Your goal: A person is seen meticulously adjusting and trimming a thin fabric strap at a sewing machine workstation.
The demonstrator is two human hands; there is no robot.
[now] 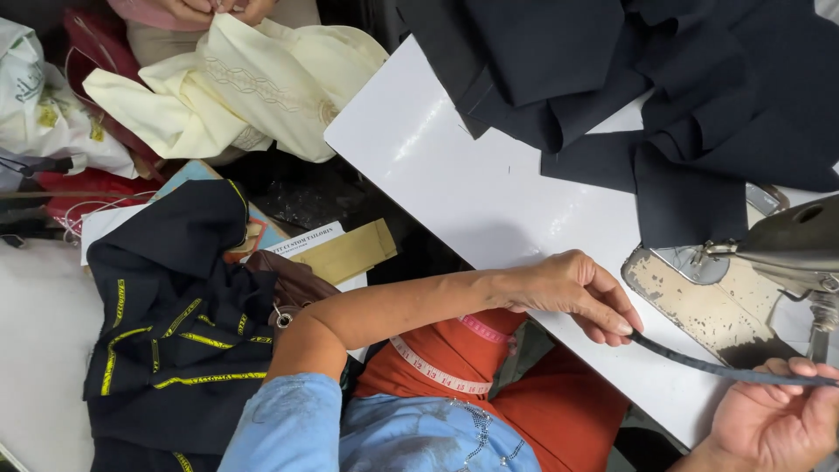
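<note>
Dark fabric strip [717,367], narrow and folded flat, spans between both hands just off the near edge of the white sewing table [489,192]. Head view, the only one: my left hand [572,293] pinches one end between thumb and fingertips; my right hand [778,411] has its fingers curled over the other end, closed on it.

Judgement: strip is light, limp, sags if slack; it handles best held taut from both ends, pinched flat so it does not twist. Cloth on cloth, so unlikely to slip.

Sewing machine [786,253] is cut off at the right edge; needle area not readable. Right hand partly out of frame, so thumb position unclear. Pile of dark cloth [664,79] covers the table's far side. Another person's hands [214,9], cropped at top, work cream fabric [253,87]. Measuring tape [437,371] lies across my lap.
</note>
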